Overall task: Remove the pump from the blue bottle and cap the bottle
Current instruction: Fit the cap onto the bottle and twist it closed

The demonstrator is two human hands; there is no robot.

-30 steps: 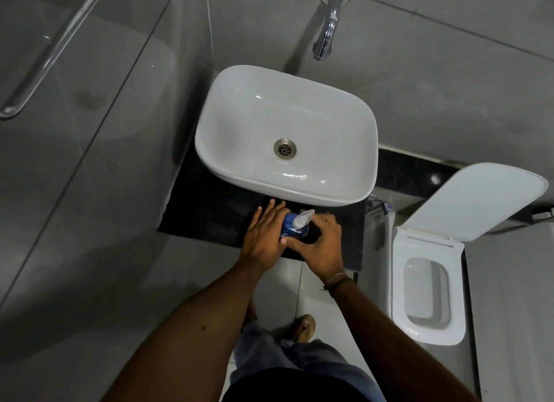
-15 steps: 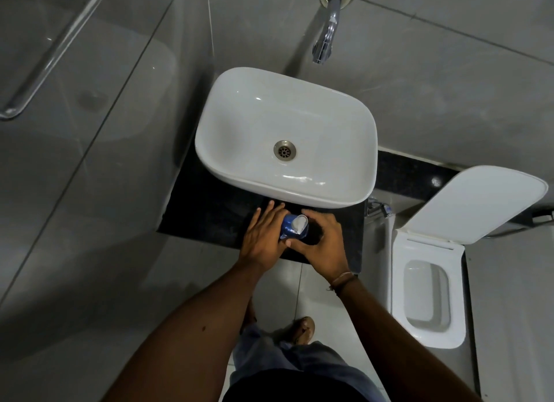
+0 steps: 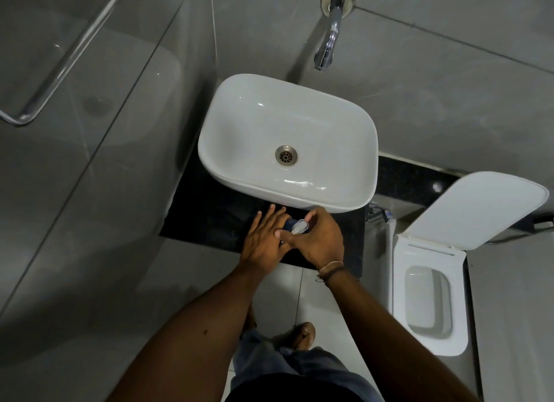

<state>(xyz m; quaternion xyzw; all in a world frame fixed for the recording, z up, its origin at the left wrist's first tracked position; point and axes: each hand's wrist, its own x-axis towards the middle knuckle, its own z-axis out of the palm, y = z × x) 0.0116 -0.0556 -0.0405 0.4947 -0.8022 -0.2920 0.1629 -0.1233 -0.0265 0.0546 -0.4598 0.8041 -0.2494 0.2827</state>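
The blue bottle (image 3: 289,223) stands on the black counter (image 3: 209,219) just in front of the white basin, almost hidden between my two hands. Only a dark blue sliver of it shows. Its pale translucent pump head (image 3: 299,226) sticks up on top, nozzle pointing down-left. My left hand (image 3: 265,240) is wrapped against the bottle's left side, fingers stretched toward the basin. My right hand (image 3: 319,240) grips around the pump collar from the right, thumb crossing over toward the left hand. No separate cap is visible.
A white basin (image 3: 287,141) sits on the counter with a chrome wall spout (image 3: 328,39) above it. An open white toilet (image 3: 428,305) stands at the right. A glass partition with a rail (image 3: 60,63) is at the left. My foot is on the tiled floor below.
The pump head has turned: its nozzle pointed up-right a second ago and now points down-left. My right hand has rotated around it, thumb now over the bottle. The left hand has stayed put.
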